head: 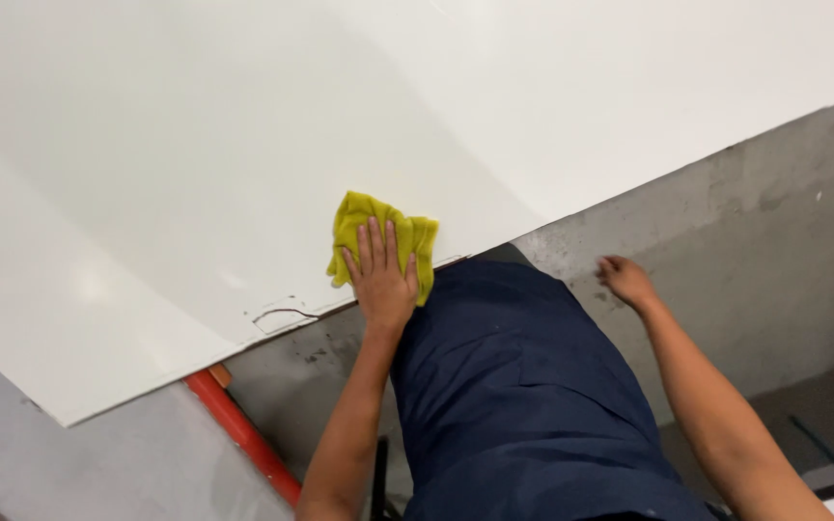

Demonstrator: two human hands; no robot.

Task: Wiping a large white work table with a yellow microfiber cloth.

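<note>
White panel [243, 145], cloth [383, 232] (under left fingers [376, 253])

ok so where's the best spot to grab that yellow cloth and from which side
Probably the bunched far edge of the yellow cloth, pinched from above. It lies flat on the white panel, the left hand covers its near part, and only the crumpled folds beyond the fingertips stand proud enough to pinch.

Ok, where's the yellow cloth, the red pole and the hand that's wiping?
yellow cloth [357, 220]: head view, on its upper left fold.
red pole [243, 434]: head view, on the middle of its shaft.
left hand [380, 280]: head view, on the back of the hand.
</note>
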